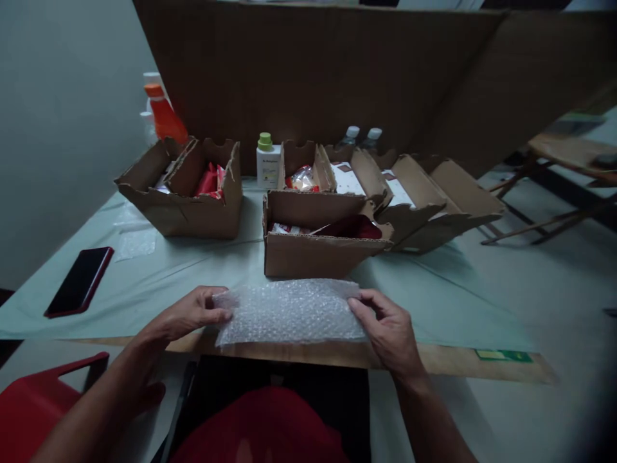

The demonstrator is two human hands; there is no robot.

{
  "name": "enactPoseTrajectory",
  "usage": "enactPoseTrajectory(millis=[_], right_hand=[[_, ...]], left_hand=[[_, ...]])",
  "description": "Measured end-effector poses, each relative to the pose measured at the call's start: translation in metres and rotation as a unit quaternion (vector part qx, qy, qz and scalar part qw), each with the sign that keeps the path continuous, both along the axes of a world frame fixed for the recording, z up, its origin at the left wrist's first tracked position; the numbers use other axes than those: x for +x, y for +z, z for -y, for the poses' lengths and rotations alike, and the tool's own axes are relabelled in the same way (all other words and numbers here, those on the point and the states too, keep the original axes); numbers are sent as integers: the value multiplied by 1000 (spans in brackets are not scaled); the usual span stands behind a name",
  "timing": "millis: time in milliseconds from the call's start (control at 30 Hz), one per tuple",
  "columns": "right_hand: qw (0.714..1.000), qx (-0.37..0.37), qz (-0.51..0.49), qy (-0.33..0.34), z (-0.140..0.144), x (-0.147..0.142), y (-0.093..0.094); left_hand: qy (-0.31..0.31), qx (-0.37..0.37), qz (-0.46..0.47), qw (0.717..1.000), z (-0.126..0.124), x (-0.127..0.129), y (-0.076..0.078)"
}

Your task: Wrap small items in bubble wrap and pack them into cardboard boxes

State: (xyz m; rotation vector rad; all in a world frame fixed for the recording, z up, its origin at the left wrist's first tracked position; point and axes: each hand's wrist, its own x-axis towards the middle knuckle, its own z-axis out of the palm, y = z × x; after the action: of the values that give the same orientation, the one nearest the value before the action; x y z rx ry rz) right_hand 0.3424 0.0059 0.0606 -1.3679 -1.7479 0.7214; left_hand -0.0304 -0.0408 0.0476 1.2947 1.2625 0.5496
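Left hand and right hand pinch the bubble wrap! It's spread flat, apparently unfilled; boxes look stocked.

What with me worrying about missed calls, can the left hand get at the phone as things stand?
Probably yes: nothing visible stands between the left hand and the phone on the green cloth. That hand grips the bubble wrap, though, so it would likely need to let go first.
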Motion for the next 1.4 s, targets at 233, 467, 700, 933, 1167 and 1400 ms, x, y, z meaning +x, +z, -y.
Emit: enactPoseTrajectory(millis=[233,467,700,933,1167,1400], right_hand=[[969,84,218,-76,9,22,-44],[936,133,230,231,20,-68,-38],[960,44,264,85,3,-10,-52],[943,40,328,-25,-3,-1,-49],[946,215,231,68,33,-40,-21],[870,373,201,252,0,-164,44]], left_hand=[[119,202,-351,907,6,7,-14],[-34,274,-405,871,9,52,-32],[-26,262,-390,882,4,22,-61],[9,306,-380,873,-19,39,-49],[142,191,-255,937,57,23,-34],[251,118,-240,931,118,-10,-16]])
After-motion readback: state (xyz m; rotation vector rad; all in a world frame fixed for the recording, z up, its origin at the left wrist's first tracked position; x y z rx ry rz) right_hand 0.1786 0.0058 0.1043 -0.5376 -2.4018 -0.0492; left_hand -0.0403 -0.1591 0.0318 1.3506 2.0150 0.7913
